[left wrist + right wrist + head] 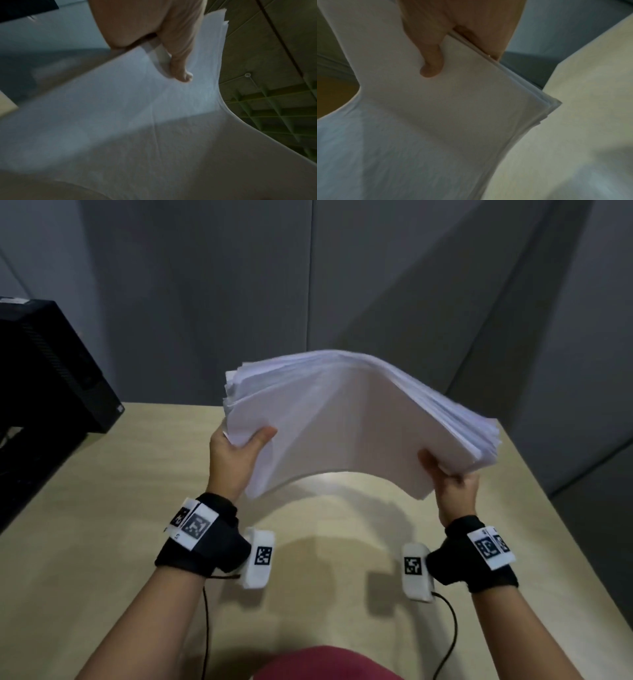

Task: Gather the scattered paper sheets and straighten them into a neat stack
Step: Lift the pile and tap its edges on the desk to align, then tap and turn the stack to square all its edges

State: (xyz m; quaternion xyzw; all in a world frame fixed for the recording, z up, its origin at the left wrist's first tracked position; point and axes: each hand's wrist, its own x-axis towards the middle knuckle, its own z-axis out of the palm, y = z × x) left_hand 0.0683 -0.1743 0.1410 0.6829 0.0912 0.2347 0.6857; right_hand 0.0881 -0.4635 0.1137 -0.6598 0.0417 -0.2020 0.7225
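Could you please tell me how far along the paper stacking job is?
Gathering looks done: no loose sheets show on the table. In hand: the left hand and right hand grip the paper stack, bowed in the air. Left: squaring its fanned edges and setting it down.

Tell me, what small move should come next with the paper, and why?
Probably lower the stack and tap one edge on the table. Both hands, left and right, hold it arched in the air, and the sheet edges are fanned and uneven at both ends.
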